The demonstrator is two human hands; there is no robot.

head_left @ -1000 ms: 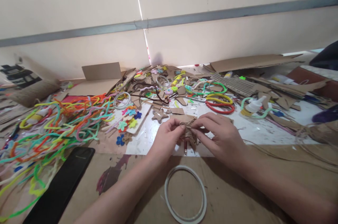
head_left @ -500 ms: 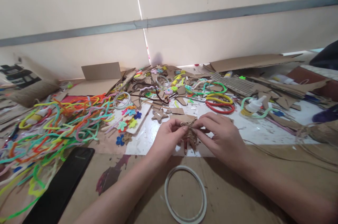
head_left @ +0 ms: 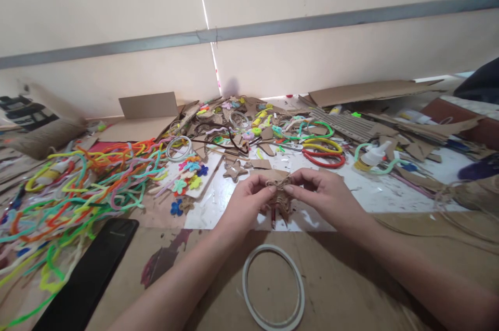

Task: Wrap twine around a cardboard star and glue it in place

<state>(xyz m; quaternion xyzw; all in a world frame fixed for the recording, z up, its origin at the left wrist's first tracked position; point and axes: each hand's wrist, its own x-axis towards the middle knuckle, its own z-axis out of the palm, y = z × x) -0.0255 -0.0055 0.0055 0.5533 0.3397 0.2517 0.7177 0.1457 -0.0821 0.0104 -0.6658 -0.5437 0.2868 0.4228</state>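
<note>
Pinching stringy card (head_left: pixel 281 197) at both sides, left hand (head_left: pixel 246 202) and right hand (head_left: pixel 330 195) equally near; can't tell long way.

Rough, twine-like strands (head_left: pixel 280 200) are held over a glossy white work surface (head_left: pixel 206 211), with matt brown cardboard (head_left: pixel 339 258) along its near edge beneath a smooth pale ring (head_left: pixel 268 248), fuzzy pipe cleaners (head_left: pixel 102 183) beyond its left edge and a plastic bottle (head_left: pixel 373 157) toward its right edge.

Soft, slightly dim light, brightest at the slit (head_left: pixel 203 2) between the wall panels (head_left: pixel 117 3), glints on the white sheet (head_left: pixel 212 209) and shadows the cardboard (head_left: pixel 331 294), with mild blur and stretched edges.
</note>
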